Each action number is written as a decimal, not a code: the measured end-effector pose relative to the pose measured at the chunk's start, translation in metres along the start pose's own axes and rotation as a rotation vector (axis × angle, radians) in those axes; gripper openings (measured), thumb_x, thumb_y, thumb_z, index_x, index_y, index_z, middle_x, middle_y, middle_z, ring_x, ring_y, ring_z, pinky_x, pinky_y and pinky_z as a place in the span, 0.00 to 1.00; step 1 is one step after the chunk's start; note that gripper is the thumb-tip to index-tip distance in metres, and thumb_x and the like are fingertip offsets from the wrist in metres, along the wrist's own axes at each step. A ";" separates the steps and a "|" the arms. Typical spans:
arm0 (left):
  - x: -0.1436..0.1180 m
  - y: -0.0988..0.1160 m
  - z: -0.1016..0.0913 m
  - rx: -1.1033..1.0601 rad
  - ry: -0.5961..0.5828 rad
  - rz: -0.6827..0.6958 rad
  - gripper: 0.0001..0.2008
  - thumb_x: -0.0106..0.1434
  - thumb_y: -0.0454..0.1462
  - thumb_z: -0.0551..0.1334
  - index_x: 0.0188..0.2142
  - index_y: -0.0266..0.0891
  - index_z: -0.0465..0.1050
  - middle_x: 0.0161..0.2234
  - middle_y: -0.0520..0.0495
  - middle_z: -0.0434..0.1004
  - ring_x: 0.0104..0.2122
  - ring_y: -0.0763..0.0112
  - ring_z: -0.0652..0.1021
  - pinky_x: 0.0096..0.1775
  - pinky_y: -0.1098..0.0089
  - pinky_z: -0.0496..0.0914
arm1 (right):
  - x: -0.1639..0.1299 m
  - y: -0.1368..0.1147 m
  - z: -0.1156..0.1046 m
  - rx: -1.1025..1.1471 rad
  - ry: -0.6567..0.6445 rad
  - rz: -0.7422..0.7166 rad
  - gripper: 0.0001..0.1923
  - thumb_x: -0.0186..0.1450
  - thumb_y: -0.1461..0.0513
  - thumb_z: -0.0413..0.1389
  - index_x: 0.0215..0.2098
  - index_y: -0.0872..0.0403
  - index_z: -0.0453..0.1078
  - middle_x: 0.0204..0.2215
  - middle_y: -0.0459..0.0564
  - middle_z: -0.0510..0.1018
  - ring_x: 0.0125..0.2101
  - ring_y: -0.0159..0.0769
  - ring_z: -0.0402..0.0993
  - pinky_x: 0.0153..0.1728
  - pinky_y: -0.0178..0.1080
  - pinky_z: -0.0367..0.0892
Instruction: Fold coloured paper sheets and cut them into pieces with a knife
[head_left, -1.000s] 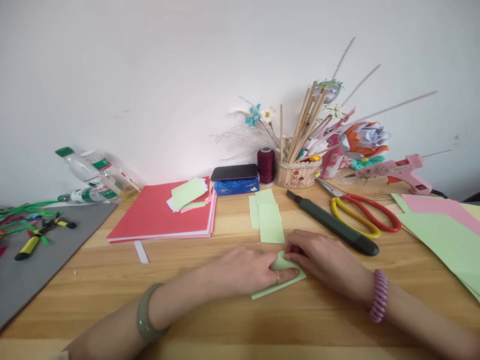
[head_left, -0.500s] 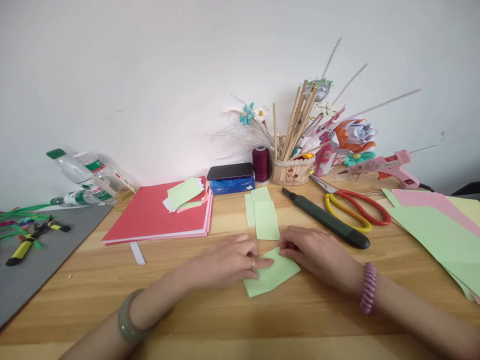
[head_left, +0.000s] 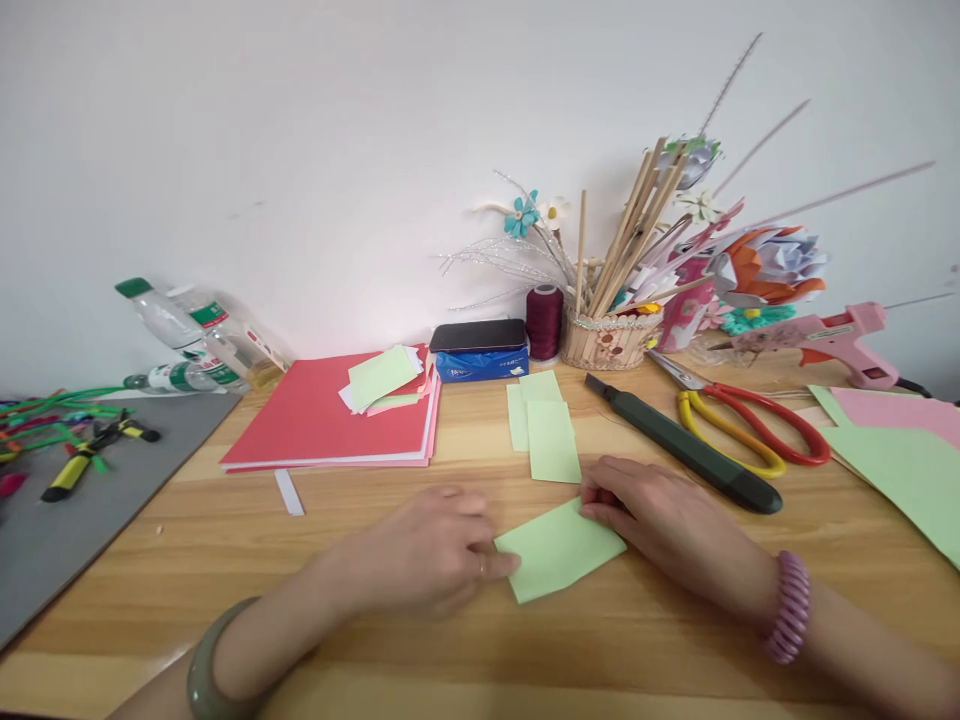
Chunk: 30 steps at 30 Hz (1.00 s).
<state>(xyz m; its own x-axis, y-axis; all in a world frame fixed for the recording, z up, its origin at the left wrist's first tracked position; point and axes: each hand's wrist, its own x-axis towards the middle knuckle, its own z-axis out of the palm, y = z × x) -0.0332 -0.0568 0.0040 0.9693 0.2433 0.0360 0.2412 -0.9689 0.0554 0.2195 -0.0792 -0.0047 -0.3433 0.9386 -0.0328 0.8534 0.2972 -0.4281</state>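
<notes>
Pale green paper piece point(head_left: 559, 549) lay flat on the counter point(head_left: 315, 540) between both hands, long axis tilted up to the right. Left hand point(head_left: 431, 550) pinched its left edge in a narrow grip; right hand point(head_left: 660, 515) pressed its upper right corner (fingers flat). 2 similar green slips point(head_left: 546, 428) lay just behind.

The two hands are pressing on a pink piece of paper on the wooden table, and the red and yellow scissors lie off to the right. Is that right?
Not quite: the paper is light green, not pink. The head view shows the left hand and the right hand on a green paper piece on the wooden table, with the red and yellow scissors lying off to the right.
</notes>
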 end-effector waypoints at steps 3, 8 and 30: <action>-0.004 0.007 0.001 0.062 -0.009 -0.023 0.07 0.65 0.33 0.53 0.36 0.39 0.70 0.21 0.52 0.67 0.25 0.70 0.66 0.26 0.69 0.56 | 0.000 0.002 0.002 0.007 0.008 -0.007 0.09 0.65 0.62 0.46 0.28 0.52 0.63 0.29 0.47 0.73 0.30 0.35 0.68 0.32 0.37 0.59; -0.005 0.018 -0.002 0.114 -0.036 -0.031 0.07 0.65 0.31 0.53 0.37 0.35 0.69 0.21 0.51 0.68 0.25 0.69 0.69 0.24 0.69 0.57 | 0.000 0.003 0.005 0.008 0.021 -0.001 0.09 0.64 0.62 0.46 0.28 0.52 0.64 0.29 0.47 0.73 0.30 0.35 0.68 0.32 0.38 0.59; 0.045 0.007 0.024 0.122 0.048 0.049 0.16 0.70 0.37 0.47 0.55 0.47 0.60 0.48 0.47 0.69 0.51 0.65 0.67 0.49 0.63 0.63 | 0.000 0.006 0.008 -0.015 0.085 -0.054 0.07 0.64 0.64 0.48 0.29 0.53 0.65 0.29 0.48 0.73 0.30 0.36 0.69 0.33 0.39 0.61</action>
<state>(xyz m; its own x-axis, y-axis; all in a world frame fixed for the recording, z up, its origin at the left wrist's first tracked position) 0.0133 -0.0541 -0.0175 0.9773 0.1948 0.0830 0.2007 -0.9772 -0.0696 0.2214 -0.0794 -0.0148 -0.3550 0.9325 0.0671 0.8404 0.3498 -0.4139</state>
